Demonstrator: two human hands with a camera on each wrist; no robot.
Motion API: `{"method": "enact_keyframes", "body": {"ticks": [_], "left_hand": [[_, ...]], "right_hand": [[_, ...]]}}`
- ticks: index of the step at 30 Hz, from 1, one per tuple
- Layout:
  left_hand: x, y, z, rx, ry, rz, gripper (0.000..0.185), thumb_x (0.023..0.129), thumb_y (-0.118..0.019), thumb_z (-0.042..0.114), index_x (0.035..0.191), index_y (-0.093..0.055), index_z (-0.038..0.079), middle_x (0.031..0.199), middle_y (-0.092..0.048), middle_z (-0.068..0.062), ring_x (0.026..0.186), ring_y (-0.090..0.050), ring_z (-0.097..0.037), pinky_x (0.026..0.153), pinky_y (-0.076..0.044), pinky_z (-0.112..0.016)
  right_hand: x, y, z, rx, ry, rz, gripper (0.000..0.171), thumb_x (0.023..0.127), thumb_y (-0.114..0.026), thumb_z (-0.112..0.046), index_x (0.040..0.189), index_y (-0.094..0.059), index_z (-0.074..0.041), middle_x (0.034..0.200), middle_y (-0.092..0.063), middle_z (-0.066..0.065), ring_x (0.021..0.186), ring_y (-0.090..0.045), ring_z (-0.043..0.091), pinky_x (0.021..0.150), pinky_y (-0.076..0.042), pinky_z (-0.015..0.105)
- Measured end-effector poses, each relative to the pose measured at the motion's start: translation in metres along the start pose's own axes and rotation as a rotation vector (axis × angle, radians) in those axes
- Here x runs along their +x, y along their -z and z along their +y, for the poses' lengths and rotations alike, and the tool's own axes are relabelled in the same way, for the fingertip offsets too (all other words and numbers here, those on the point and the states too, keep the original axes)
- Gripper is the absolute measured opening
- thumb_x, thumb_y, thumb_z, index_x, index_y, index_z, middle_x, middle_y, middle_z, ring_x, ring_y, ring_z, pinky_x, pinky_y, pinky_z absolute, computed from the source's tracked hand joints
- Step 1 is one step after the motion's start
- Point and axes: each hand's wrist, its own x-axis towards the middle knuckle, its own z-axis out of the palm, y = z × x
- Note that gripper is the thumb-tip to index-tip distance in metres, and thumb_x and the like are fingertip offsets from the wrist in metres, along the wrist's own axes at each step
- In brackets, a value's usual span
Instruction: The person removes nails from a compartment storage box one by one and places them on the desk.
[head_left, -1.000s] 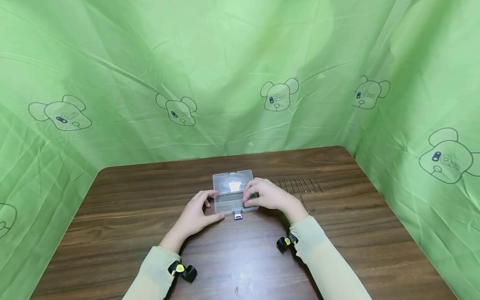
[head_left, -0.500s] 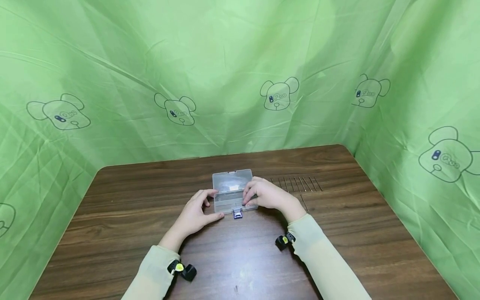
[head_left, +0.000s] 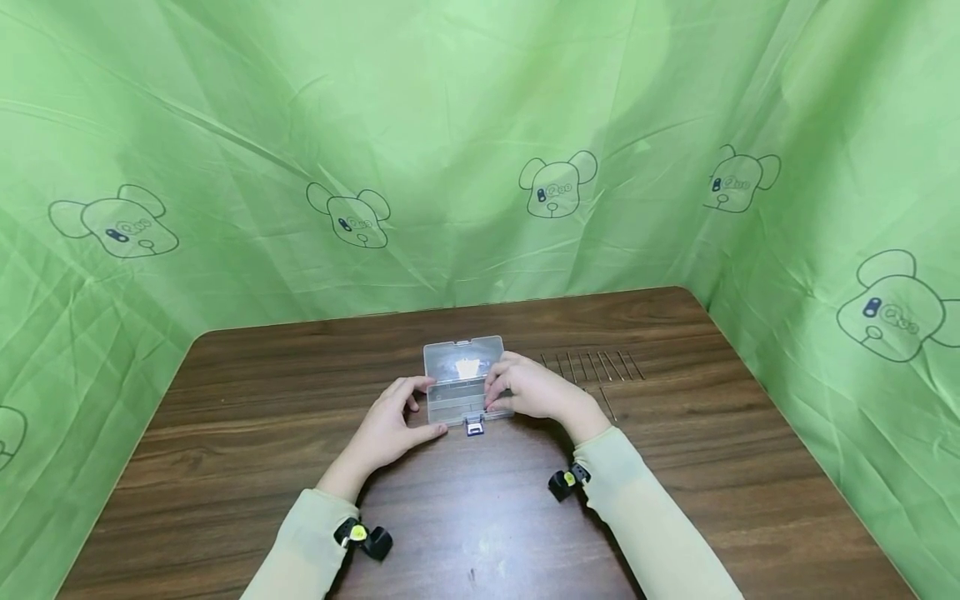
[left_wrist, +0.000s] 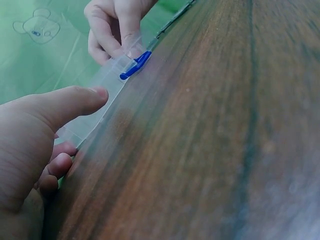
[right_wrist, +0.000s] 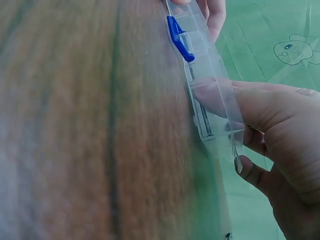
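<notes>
A small clear plastic box (head_left: pixel 448 413) with its lid (head_left: pixel 459 360) raised lies on the table. My left hand (head_left: pixel 392 425) grips the box's left end, thumb at the front corner and forefinger at the back. My right hand (head_left: pixel 536 390) reaches into the right part of the box with curled fingers and thumb together. Seen through the wall in the right wrist view, a thin metal rod (right_wrist: pixel 206 121) lies low along the front side, at the thumb tip. The blue-edged latch (head_left: pixel 475 426) hangs open at the front.
Several thin metal rods (head_left: pixel 609 367) lie in a row on the brown wooden table (head_left: pixel 247 400), right of the box. One more rod (head_left: pixel 608 403) lies nearer, close to the right wrist. A green curtain (head_left: pixel 450 100) surrounds the table's back and sides.
Both hands stay almost where they were at the box. The right fingertips have shifted only slightly inside it. The rods on the table have not moved.
</notes>
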Motion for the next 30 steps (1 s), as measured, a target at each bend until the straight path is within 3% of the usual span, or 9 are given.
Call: {"method": "enact_keyframes", "body": {"ticks": [10, 27, 30], "left_hand": [[-0.0013, -0.0017, -0.0001, 0.006, -0.006, 0.007, 0.076, 0.084, -0.097, 0.039, 0.148, -0.063, 0.018, 0.127, -0.064, 0.003, 0.100, -0.058, -0.014, 0.088, -0.050, -0.039], [-0.0007, -0.0009, 0.0005, 0.000, -0.007, 0.008, 0.076, 0.083, -0.098, 0.038, 0.148, -0.063, 0.019, 0.125, -0.065, 0.003, 0.099, -0.058, -0.014, 0.088, -0.049, -0.038], [-0.0008, -0.0010, 0.0004, 0.002, -0.003, 0.005, 0.077, 0.083, -0.098, 0.039, 0.148, -0.063, 0.020, 0.125, -0.064, 0.003, 0.099, -0.058, -0.014, 0.088, -0.049, -0.038]], "right_hand": [[-0.0044, 0.0005, 0.0019, 0.035, 0.017, 0.009, 0.007, 0.097, -0.083, -0.020, 0.100, -0.087, -0.015, 0.110, -0.076, -0.006, 0.112, -0.064, 0.016, 0.111, -0.048, 0.042], [-0.0071, 0.0066, 0.0076, 0.206, -0.081, 0.020, 0.011, 0.101, -0.080, -0.028, 0.107, -0.086, -0.021, 0.113, -0.079, -0.010, 0.117, -0.071, 0.015, 0.113, -0.049, 0.045], [-0.0075, 0.0068, 0.0065, 0.235, -0.116, 0.018, 0.010, 0.102, -0.079, -0.030, 0.107, -0.085, -0.022, 0.110, -0.079, -0.012, 0.114, -0.072, 0.015, 0.109, -0.051, 0.045]]}}
